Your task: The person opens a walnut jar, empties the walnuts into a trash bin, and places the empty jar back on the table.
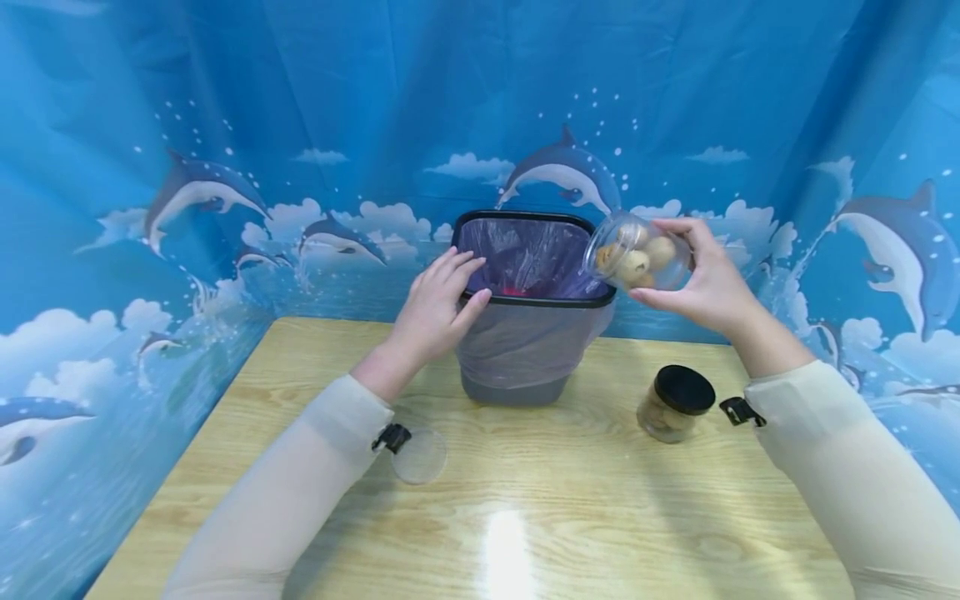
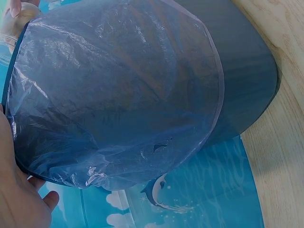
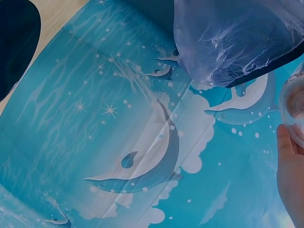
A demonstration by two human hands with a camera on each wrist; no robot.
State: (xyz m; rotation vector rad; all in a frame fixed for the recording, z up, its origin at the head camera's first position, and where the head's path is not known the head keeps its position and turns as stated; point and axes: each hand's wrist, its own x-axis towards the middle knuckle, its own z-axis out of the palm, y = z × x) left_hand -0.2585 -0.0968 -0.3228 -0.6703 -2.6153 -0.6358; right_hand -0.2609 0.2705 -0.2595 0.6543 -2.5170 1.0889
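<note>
A grey bin (image 1: 517, 393) lined with a translucent purple bag (image 1: 525, 346) stands at the table's back, a black rim round its mouth. My left hand (image 1: 438, 308) rests on the rim's left side, its fingers fairly straight; in the left wrist view the hand (image 2: 19, 190) lies at the rim's edge. My right hand (image 1: 708, 275) grips a clear jar (image 1: 675, 262), tilted with its mouth toward the bin's right rim. Several pale round pieces (image 1: 633, 265) are inside the jar. Something red (image 1: 513, 292) shows inside the bin.
A second jar (image 1: 663, 421) with a black lid stands on the table (image 1: 570, 517) to the right of the bin. A clear round disc (image 1: 420, 457) lies by my left wrist. A blue curtain (image 1: 337, 108) with dolphins hangs behind and at both sides.
</note>
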